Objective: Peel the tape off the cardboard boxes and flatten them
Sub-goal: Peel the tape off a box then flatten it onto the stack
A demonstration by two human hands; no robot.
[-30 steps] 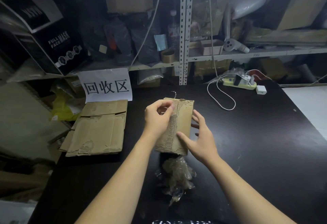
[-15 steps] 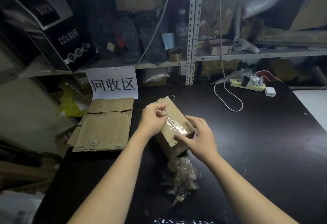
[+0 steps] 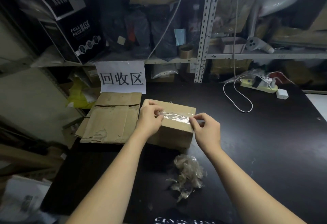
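tabletop (image 3: 247, 144): cardboard box (image 3: 175, 131) turned from on-end to lying here, taped face up | left hand (image 3: 150, 117), right hand (image 3: 207, 130): each grip now pinched on one end of tape strip (image 3: 175, 116) | judged: peel starting, flattening pending

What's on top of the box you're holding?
A strip of clear tape runs across the box top; the left hand and right hand pinch its ends. The inside is covered.

Cardboard box (image 3: 174, 130): plain brown, crossed by a clear glossy tape strip (image 3: 174, 115). Flattened cardboard (image 3: 113, 119), left of centre: brown. Bench (image 3: 265, 144): black. Sign (image 3: 122, 76): white, black characters. Power strip (image 3: 256, 85), upper right: pale yellow. Cable (image 3: 237, 98): white.
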